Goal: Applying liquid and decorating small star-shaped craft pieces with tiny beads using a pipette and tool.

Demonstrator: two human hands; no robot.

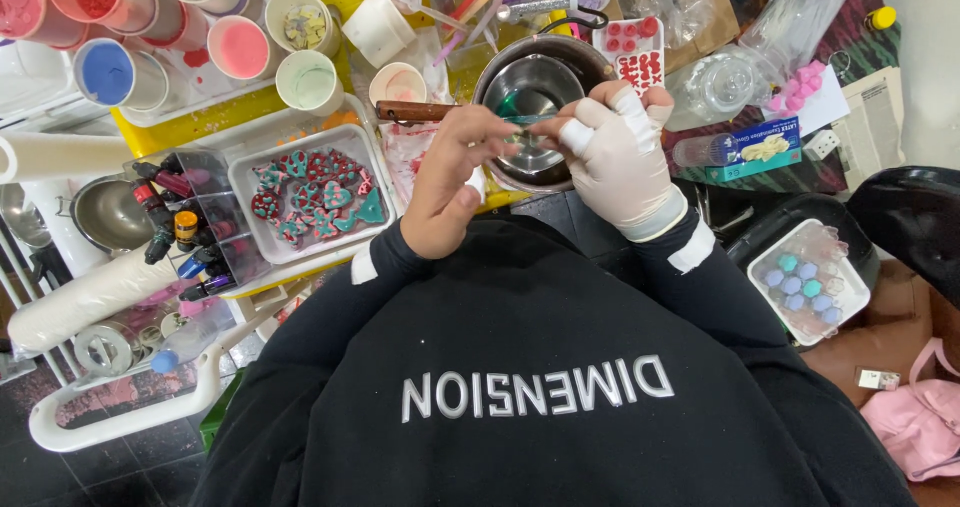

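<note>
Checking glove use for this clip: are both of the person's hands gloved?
No. Only the right hand wears a white glove; the left hand is bare as both meet over the metal bowl.

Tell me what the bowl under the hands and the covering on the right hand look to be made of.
Bowl: likely stainless steel, polished; its grey inside mirrors light. Right hand: thin off-white glove, probably latex or similar rubber; it wrinkles tight over the knuckles and ends in a rolled cuff.

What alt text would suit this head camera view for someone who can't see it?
A bare left hand and a white-gloved right hand hold a thin tool over a steel saucepan. A white tray of heart shapes and cups of coloured powder lie left.
</note>
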